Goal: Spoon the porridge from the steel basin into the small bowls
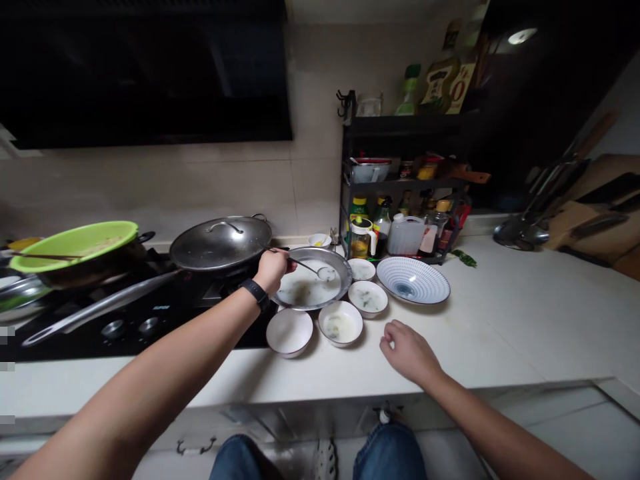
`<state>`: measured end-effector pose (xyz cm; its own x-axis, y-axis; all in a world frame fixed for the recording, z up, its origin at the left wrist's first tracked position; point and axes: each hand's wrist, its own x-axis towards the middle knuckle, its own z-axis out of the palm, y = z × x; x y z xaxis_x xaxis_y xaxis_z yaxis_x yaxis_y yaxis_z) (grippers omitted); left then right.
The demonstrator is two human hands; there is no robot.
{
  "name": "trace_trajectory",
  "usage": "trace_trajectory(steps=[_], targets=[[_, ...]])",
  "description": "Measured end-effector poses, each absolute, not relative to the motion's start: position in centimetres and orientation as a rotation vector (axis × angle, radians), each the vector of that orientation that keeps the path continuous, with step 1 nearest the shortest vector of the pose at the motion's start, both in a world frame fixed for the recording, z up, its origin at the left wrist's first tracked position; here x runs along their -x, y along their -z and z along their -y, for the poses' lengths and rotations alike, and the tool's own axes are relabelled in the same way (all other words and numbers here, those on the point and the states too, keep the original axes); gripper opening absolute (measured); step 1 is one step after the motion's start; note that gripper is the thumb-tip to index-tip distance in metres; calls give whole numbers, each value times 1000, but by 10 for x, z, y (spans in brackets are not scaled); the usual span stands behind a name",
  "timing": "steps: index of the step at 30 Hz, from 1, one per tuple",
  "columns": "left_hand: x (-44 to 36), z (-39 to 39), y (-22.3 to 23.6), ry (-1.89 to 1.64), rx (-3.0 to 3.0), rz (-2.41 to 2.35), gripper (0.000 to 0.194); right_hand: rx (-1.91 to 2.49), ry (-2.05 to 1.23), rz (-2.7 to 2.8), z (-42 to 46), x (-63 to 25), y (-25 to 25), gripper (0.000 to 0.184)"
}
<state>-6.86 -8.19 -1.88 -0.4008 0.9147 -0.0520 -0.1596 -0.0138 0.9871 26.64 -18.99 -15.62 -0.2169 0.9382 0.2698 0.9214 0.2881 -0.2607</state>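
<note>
My left hand (274, 270), with a dark band on its wrist, is closed round the handle of a ladle (305, 267). The ladle's bowl end is over a wide metal basin (345, 270) holding whitish soup with dark bits. Near the counter's front edge, my right hand (407, 350) is loosely curled, with nothing seen in it. Beside the basin stand several small white bowls. One bowl (290, 331) at the front left looks bare inside, while the front right one (341, 323), another (369, 298) and the rear one (361, 269) contain soup.
A large patterned bowl (413, 280) stands right of the small bowls. Left, on the black stove (195, 327), are a lidded pan (220, 243) with its long handle reaching forward, and a green basin (75, 247). A rack (400, 125) of bottles stands behind; ladles (523, 233) lean at right.
</note>
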Motion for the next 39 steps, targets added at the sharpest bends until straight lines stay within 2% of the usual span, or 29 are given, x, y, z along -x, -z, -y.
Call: trace_trajectory(steps=[20, 26, 32, 36, 39], targets=[[59, 87, 2, -1553, -838, -1361, 15, 1678, -85, 2186, 190, -266, 155, 15], [31, 95, -10, -1483, -888, -1300, 15, 1659, -59, 2176, 190, -266, 159, 16], [-13, 102, 0, -1373, -972, -1298, 15, 1669, -94, 2173, 190, -265, 158, 15], [-30, 105, 11, -1329, -1263, -1312, 12, 1684, -121, 2164, 191, -264, 156, 14], [-32, 116, 13, -1235, -1848, -1280, 13, 1685, -126, 2159, 191, -264, 156, 13]])
